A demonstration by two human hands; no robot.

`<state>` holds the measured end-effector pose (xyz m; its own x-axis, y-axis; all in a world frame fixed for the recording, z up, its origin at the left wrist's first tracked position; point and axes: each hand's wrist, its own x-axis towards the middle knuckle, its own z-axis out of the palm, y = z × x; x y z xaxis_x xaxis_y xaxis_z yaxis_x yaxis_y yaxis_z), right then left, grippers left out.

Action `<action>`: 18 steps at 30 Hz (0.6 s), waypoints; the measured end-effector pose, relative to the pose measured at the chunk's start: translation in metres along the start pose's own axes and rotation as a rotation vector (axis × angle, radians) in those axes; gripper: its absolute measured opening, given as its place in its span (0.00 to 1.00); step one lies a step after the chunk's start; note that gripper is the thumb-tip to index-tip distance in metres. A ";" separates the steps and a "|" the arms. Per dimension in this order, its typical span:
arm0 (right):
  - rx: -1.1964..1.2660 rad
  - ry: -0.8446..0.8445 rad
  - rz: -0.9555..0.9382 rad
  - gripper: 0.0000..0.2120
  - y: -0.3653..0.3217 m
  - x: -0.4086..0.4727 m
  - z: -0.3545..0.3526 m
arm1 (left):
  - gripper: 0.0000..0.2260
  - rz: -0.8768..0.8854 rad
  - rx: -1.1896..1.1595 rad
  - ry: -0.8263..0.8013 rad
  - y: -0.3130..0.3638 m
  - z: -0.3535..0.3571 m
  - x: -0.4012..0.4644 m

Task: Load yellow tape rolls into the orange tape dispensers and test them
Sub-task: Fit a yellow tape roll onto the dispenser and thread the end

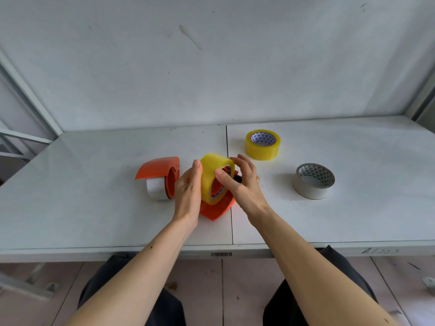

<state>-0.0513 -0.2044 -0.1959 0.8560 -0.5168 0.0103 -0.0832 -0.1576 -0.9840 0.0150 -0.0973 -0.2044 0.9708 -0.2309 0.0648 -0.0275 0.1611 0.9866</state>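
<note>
A yellow tape roll (pixel 211 177) stands on edge over an orange tape dispenser (pixel 215 210) at the table's middle. My left hand (pixel 188 191) presses flat against the roll's left side. My right hand (pixel 242 182) grips its right rim, thumb at the core, where the dispenser's orange hub shows. Most of this dispenser is hidden by the roll and my hands. A second orange tape dispenser (pixel 162 172) lies to the left with a white roll (pixel 156 188) in it. Another yellow tape roll (pixel 263 144) lies flat farther back on the right.
A white tape roll (pixel 314 181) lies flat at the right. The white table (pixel 94 220) has a seam down its middle and a wall right behind it. A metal frame stands at the far left. My knees are under the front edge.
</note>
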 end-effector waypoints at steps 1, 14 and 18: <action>-0.012 -0.002 -0.001 0.38 0.000 0.001 -0.001 | 0.25 -0.005 -0.003 0.012 0.001 -0.002 0.000; 0.171 0.155 0.232 0.20 0.008 0.006 -0.016 | 0.15 -0.012 0.136 0.066 -0.003 -0.016 0.002; 0.075 0.170 0.252 0.21 0.008 0.005 -0.011 | 0.22 -0.042 0.188 0.042 0.002 -0.017 0.002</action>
<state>-0.0532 -0.2176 -0.2019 0.7152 -0.6660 -0.2121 -0.2384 0.0528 -0.9697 0.0206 -0.0811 -0.2051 0.9810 -0.1928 0.0204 -0.0269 -0.0310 0.9992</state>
